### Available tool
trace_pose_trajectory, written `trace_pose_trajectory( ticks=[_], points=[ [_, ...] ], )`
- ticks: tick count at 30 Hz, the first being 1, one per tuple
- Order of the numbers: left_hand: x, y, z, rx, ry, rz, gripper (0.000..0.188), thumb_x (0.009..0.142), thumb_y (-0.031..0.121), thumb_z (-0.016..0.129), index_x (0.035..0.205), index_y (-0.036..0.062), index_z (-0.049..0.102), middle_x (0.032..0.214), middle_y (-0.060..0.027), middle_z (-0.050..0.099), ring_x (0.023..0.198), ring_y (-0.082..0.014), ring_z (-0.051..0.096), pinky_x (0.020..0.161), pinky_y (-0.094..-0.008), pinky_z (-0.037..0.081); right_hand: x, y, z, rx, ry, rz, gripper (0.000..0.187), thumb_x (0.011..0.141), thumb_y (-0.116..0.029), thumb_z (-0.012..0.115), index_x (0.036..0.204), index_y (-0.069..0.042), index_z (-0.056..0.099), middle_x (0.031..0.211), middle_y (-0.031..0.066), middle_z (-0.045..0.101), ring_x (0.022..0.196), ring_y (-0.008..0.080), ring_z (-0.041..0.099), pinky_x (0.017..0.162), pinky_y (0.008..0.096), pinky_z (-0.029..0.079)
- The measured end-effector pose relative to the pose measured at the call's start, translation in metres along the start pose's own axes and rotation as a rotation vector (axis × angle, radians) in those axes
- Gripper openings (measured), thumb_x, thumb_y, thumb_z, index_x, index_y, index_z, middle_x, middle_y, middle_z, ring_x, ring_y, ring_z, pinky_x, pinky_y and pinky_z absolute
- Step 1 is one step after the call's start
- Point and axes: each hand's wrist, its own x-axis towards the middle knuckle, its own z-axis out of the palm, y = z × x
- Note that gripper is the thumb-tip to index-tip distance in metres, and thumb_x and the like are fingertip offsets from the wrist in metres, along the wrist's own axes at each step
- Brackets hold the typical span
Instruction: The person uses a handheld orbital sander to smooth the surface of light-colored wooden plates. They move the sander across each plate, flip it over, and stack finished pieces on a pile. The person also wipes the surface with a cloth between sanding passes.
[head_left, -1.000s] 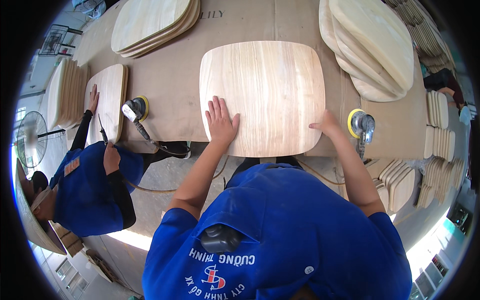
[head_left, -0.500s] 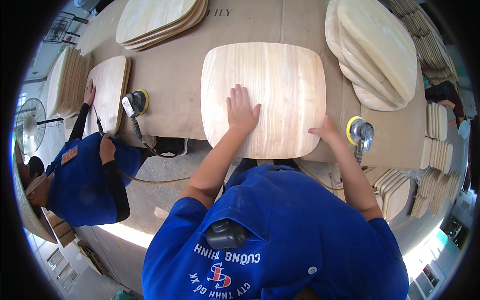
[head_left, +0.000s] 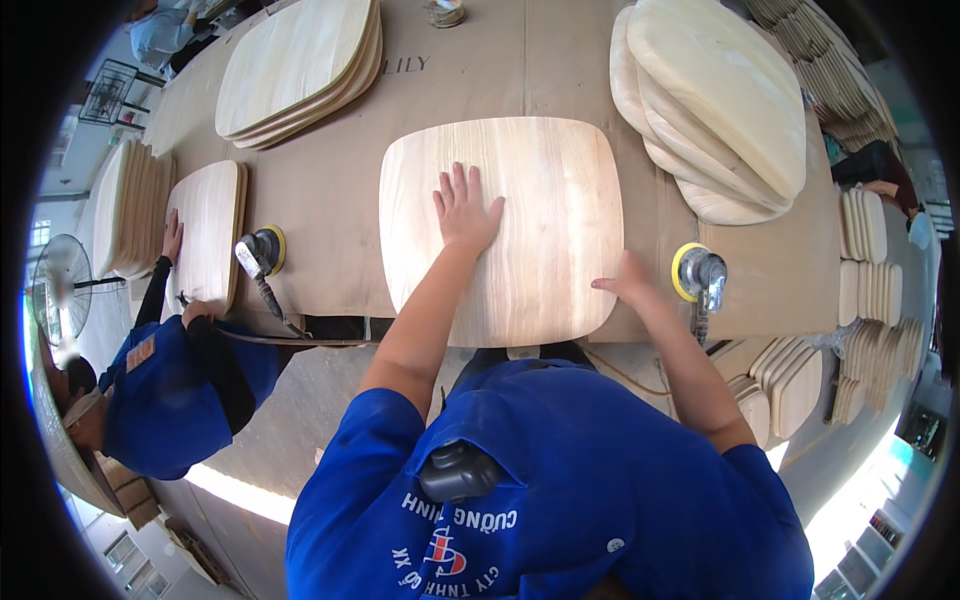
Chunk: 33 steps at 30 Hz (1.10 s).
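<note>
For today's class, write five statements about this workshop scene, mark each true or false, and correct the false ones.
1. The left hand lies palm down on the wooden panel. True.
2. The right hand grips a sander. False: it is at the right edge of the wooden panel, apart from the right sander.
3. The panel stack at the picture's upper right is squared up neatly. False: its panels are fanned askew.
4. A co-worker in blue is on the left. True.
5. On the table, the left sander lies left of the wooden panel. True.
</note>
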Motion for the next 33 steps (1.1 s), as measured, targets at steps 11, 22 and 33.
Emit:
trace_pose_trajectory(
  ticks=[11,22,33],
  points=[
    [0.093,0.005,-0.011,0.064,0.061,-0.384,0.079,0.095,0.054,0.034,0.153,0.0034,0.013,0.159,-0.0196,0.005,0.147,-0.0383,0.002,0.118,-0.0502,0.004,0.004,0.007,-0.004,0.014,-0.075,-0.043,0.092,0.062,-0.049,0.085,0.126,0.002,0.044,0.120,0.0247,0.059,0.112,0.0364,0.059,0.095,0.0416,0.048],
    [0.091,0.158,0.034,0.088,0.030,0.122,0.079,0.094,0.053,0.037,0.152,0.0030,0.018,0.159,-0.0177,0.009,0.147,-0.0379,0.006,0.118,-0.0507,0.007,-0.003,-0.003,-0.013,-0.017,-0.083,-0.027,0.089,0.061,-0.050,0.085,0.119,0.004,0.045,0.113,0.0251,0.061,0.105,0.0379,0.061,0.090,0.0423,0.049],
    [0.049,0.184,0.050,0.011,-0.028,0.572,0.070,0.095,0.043,0.042,0.149,0.0025,0.024,0.158,-0.0149,0.017,0.146,-0.0334,0.013,0.118,-0.0460,0.013,-0.002,-0.003,-0.013,-0.029,-0.086,-0.048,0.088,0.060,-0.051,0.086,0.115,0.004,0.046,0.111,0.0256,0.061,0.106,0.0387,0.060,0.089,0.0423,0.048]
  ],
)
